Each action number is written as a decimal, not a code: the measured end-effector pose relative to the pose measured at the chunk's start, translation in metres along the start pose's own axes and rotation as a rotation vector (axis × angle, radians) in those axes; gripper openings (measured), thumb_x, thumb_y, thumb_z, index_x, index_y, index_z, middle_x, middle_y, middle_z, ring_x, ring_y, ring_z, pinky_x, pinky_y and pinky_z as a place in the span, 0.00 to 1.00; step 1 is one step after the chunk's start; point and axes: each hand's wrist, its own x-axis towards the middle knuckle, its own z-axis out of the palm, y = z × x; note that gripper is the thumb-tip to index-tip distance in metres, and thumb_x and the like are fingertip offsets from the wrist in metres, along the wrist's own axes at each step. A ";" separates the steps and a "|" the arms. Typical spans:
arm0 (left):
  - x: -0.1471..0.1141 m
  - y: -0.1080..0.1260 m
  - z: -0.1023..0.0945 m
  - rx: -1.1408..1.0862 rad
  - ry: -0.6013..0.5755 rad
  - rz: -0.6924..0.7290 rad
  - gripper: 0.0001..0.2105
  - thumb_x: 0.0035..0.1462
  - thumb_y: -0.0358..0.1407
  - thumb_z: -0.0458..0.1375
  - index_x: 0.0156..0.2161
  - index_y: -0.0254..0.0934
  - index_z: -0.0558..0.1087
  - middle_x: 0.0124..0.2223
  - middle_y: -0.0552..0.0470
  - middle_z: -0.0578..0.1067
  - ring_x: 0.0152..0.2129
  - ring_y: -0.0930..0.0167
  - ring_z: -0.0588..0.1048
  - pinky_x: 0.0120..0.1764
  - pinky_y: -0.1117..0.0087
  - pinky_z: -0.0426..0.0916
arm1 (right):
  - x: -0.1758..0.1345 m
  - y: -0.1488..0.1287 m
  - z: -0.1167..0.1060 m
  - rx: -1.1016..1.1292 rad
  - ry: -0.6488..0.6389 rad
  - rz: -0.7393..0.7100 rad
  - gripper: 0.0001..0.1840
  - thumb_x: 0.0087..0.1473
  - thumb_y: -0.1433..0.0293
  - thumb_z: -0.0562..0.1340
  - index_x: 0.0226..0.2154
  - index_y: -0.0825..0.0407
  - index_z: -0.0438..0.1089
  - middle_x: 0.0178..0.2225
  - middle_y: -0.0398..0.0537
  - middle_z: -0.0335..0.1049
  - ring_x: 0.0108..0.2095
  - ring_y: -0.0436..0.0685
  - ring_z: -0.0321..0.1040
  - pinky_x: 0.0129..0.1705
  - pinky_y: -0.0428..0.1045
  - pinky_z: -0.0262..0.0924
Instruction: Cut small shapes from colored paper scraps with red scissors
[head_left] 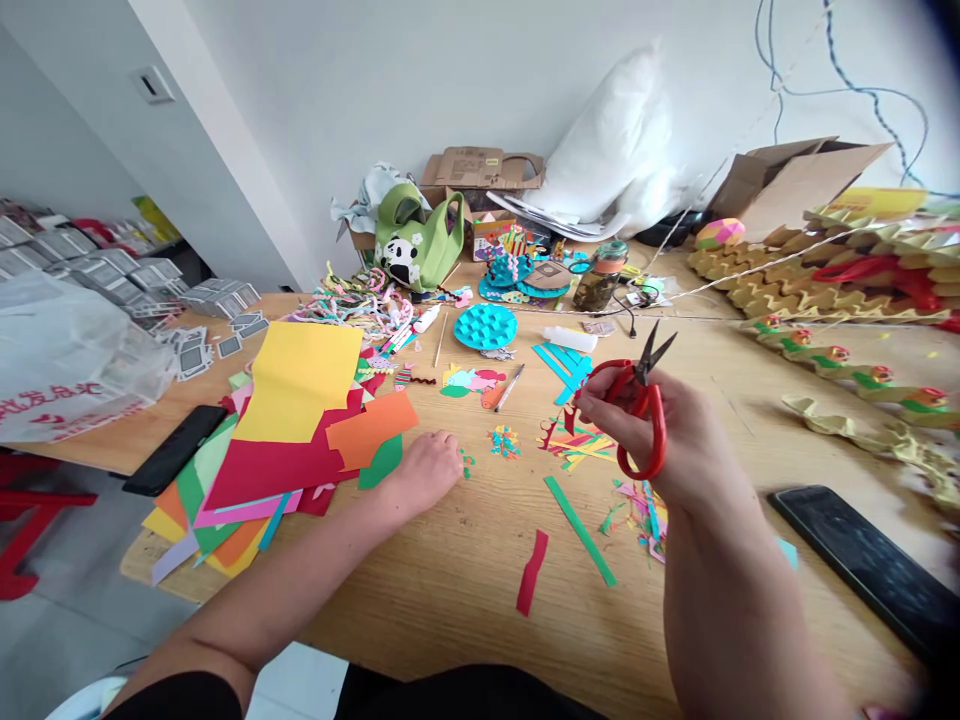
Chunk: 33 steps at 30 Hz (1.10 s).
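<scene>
Over one table (450,600), right grip (681,428) clasps one pair of scissors (641,372); left grip (426,472), I cannot tell.

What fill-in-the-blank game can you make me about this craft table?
1. The scissors in the right hand have ____ handles.
2. Their blades are apart, so the scissors are ____.
3. The bag with the panda face is ____.
4. The long thin strip lies to the ____ of the short red strip, as you look at the picture.

Missing words: red; open; green; right.
</scene>
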 end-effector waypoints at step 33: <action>-0.001 -0.012 0.001 -0.050 -0.031 0.000 0.11 0.55 0.22 0.48 0.33 0.30 0.73 0.34 0.42 0.73 0.34 0.63 0.72 0.34 0.64 0.65 | -0.001 0.001 0.002 -0.088 -0.274 0.050 0.09 0.46 0.68 0.65 0.28 0.53 0.65 0.25 0.43 0.67 0.25 0.50 0.62 0.27 0.46 0.59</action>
